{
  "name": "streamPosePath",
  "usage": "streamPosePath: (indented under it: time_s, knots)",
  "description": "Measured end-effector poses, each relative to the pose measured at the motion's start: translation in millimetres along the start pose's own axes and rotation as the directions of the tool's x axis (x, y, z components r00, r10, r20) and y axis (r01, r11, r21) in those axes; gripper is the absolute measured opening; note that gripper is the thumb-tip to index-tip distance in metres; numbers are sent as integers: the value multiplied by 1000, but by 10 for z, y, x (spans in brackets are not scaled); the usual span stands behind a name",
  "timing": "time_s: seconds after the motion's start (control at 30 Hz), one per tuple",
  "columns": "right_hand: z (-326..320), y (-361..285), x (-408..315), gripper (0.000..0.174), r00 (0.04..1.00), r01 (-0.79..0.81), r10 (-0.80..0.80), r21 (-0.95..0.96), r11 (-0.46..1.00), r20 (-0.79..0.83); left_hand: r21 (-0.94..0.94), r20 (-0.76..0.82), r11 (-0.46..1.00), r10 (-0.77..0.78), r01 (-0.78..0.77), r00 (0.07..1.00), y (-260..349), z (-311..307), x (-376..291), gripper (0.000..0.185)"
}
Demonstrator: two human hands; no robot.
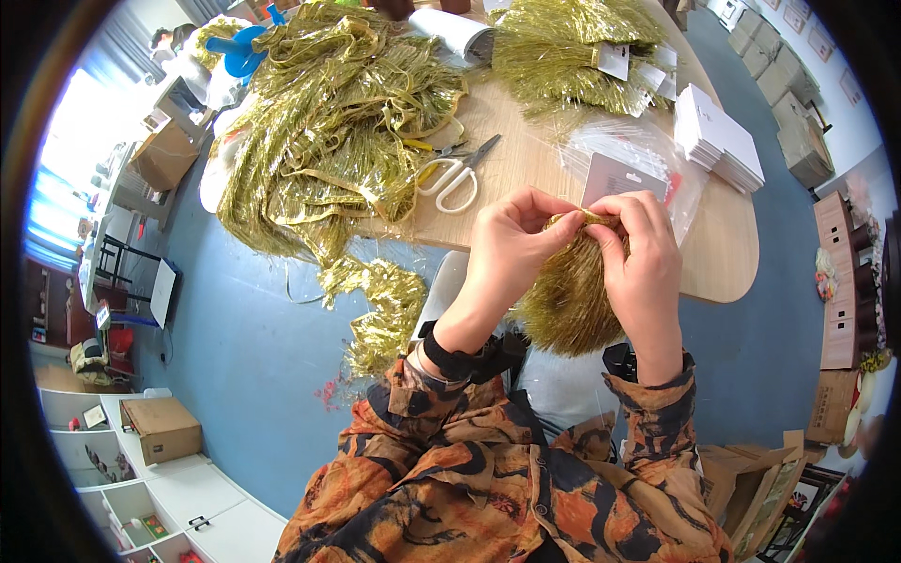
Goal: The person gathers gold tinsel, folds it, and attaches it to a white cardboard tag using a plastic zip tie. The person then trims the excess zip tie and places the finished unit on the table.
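My left hand [517, 260] and my right hand [640, 260] pinch the top band of a gold tinsel fringe bundle [577, 302] between thumbs and forefingers. The bundle hangs over my lap, at the table's near edge. Just behind my fingers lies a grey printed card [619, 179] with a hang hole. White-handled scissors [450, 184] rest on the wooden table [521, 141] left of my hands, blades pointing away. Beside them a large heap of gold tinsel fringe [331, 127] covers the table's left side. Fringe bundles with white tags [577, 42] lie at the back right.
A stack of white cards [718, 137] stands at the right, next to a clear plastic bag [612, 137]. A white roll [454, 34] and a blue plastic spool [243, 53] are farther back. Loose gold fringe [380, 302] trails down towards the floor at left.
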State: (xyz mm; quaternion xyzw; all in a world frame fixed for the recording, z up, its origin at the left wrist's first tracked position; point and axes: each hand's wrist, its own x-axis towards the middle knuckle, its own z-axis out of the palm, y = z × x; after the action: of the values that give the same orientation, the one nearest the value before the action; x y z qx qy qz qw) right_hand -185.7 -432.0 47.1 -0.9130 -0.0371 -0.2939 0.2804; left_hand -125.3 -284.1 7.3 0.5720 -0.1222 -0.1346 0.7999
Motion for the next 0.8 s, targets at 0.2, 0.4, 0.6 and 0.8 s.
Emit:
streamPosePath:
  time_s: [0.2, 0.4, 0.6, 0.8]
  knots:
    - [-40, -5, -28, 14, 999, 11, -11, 7, 1000, -40, 59, 2, 998, 20, -21, 1000, 103, 85, -72, 13]
    - [-227, -12, -43, 12, 1000, -26, 25, 266, 964, 6, 75, 25, 994, 76, -77, 997, 211, 120, -116, 13]
    - [-279, -75, -74, 26, 998, 2, 14, 264, 965, -58, 125, 98, 991, 28, -41, 995, 406, 177, -226, 15]
    - [-415, -30, -87, 28, 998, 9, 26, 504, 863, -62, 151, 213, 986, 39, -73, 976, 692, 148, -261, 12]
